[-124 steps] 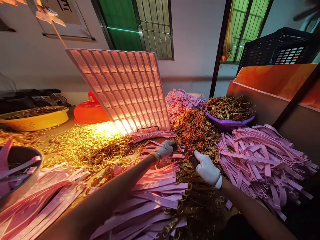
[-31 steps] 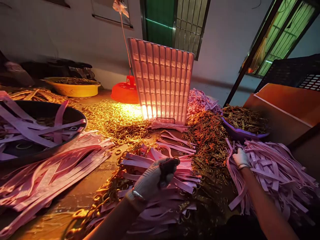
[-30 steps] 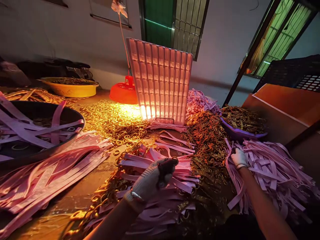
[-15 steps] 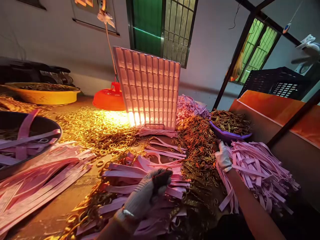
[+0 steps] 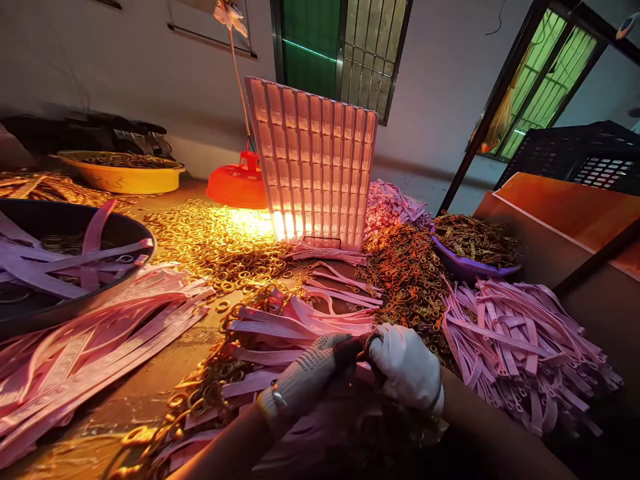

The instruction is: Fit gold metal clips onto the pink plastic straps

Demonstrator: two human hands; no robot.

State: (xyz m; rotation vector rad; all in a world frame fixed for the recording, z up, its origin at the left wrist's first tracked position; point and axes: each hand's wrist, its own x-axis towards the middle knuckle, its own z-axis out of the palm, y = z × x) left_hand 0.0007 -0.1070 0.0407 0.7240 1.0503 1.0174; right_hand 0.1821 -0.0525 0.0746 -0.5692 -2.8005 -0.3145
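My left hand (image 5: 315,370), in a dotted work glove with dark fingertips, is closed in front of me. My right hand (image 5: 407,367), in a white glove, meets it fingertip to fingertip, also closed. What sits between their fingers is small and dark, too hidden to name. Under and behind my hands lie pink straps (image 5: 280,328) with metal ends. Brass-coloured swivel clasps (image 5: 407,267) are heaped just beyond my right hand. Farther right is a large pile of pink straps (image 5: 515,340) with small rings at their ends.
A red lamp (image 5: 237,187) shines over loose gold rings (image 5: 200,243). Beside it stands an upright compartment tray (image 5: 320,160). A dark basin (image 5: 143,253) of straps and a yellow basin (image 5: 135,179) are at left; a purple bowl (image 5: 450,262) of clasps is at right.
My right hand has come from the strap pile at right to meet my left hand. My left hand stays near the middle. The whole view has shifted slightly.
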